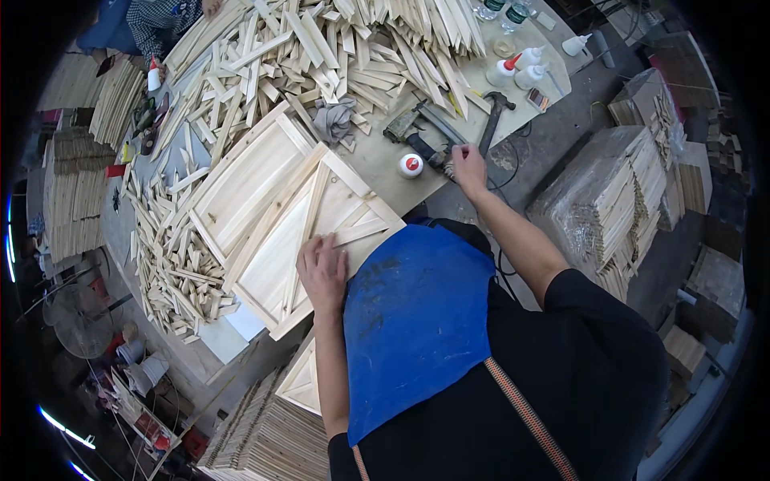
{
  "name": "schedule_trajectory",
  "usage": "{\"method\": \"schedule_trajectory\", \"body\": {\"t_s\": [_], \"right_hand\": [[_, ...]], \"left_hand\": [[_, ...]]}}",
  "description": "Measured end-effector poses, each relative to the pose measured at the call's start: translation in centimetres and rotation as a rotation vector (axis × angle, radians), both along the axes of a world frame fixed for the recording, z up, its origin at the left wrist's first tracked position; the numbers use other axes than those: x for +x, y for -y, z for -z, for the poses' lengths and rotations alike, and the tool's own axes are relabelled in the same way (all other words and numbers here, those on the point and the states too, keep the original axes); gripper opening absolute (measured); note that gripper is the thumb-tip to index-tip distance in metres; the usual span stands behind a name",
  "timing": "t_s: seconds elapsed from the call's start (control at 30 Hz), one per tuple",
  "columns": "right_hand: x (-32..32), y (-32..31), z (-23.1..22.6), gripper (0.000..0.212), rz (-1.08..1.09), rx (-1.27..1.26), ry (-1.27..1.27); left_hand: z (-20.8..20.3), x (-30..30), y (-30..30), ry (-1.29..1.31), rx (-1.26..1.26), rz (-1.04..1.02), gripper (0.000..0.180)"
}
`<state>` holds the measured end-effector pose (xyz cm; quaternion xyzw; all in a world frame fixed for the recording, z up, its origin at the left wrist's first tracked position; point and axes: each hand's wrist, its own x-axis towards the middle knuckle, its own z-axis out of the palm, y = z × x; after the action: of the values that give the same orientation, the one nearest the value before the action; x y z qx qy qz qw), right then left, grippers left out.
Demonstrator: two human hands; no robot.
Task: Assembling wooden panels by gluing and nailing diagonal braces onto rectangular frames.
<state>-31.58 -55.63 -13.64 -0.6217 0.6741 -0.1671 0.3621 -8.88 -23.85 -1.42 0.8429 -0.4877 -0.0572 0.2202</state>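
My left hand [322, 268] lies with its fingers spread on the near edge of a pale wooden panel [277, 264] that has a frame and diagonal strips. A second framed panel [245, 184] is just beyond it, partly covered. At the right table edge my right hand [467, 168] is closed, fingers drawn together beside the lower end of a nail gun [417, 128]; what they hold, if anything, is hidden. A claw hammer [492, 120] lies just right of the nail gun. Left of the hand stands a white glue bottle [411, 166] with a red cap.
Loose wooden strips [281, 56] are heaped across the far table, with shorter pieces [180, 280] at left. More glue bottles [513, 70] and a grey rag [334, 120] lie there. Another person's sleeve [160, 24] shows far left. Wrapped wood stacks [593, 192] stand right.
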Motion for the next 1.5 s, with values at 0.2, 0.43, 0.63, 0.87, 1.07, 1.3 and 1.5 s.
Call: {"method": "schedule_trajectory", "body": {"t_s": [0.2, 0.43, 0.63, 0.87, 1.07, 1.3, 1.5], "right_hand": [[-2.1, 3.7, 1.0, 0.032, -0.152, -0.285, -0.074], [0.4, 1.5, 1.4, 0.037, -0.548, -0.346, -0.151], [2.0, -0.5, 2.0, 0.043, -0.715, -0.358, -0.071], [2.7, -0.1, 2.9, 0.055, -0.679, -0.390, -0.101], [3.9, 2.4, 4.4, 0.064, -0.669, -0.168, -0.103], [5.3, 4.1, 2.8, 0.071, -0.690, 0.054, -0.189], [5.9, 5.9, 1.5, 0.081, -0.596, 0.168, -0.244]], "left_hand": [[0.9, -0.6, 3.1, 0.039, -0.035, 0.201, 0.043], [2.6, -1.0, 2.9, -0.062, -0.050, 0.079, 0.046], [1.9, -1.4, 3.1, -0.034, -0.092, -0.015, 0.061], [1.2, 1.1, -1.5, 0.042, -0.117, -0.335, 0.066], [2.5, 3.6, -3.6, -0.170, 0.031, -0.390, 0.053], [3.3, 3.9, -3.8, -0.212, -0.079, -0.397, 0.047], [3.2, 4.2, -4.0, -0.251, -0.134, -0.384, 0.045]]}}
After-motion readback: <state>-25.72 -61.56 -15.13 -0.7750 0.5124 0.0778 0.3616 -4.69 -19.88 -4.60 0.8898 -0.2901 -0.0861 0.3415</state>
